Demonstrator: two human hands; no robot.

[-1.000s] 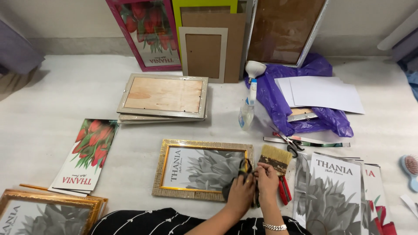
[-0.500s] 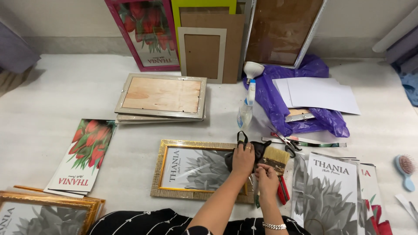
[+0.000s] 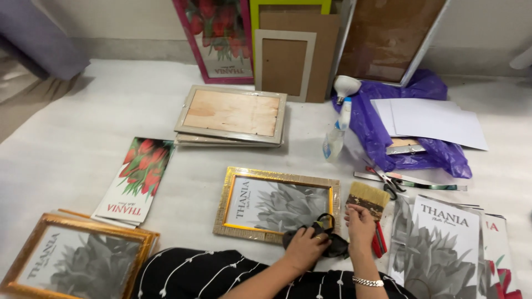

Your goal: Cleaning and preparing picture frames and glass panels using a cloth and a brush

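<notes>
Both hands (image 3: 332, 238) have drawn the black cloth (image 3: 318, 235) back to the gold frame's (image 3: 277, 206) near corner.

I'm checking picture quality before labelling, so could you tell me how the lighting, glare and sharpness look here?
Head view: soft, even light with faint shadows; slight glare on the gold frame glass; left hand and right hand sharp, no evident motion blur; mild wide-angle bending at the edges.
</notes>
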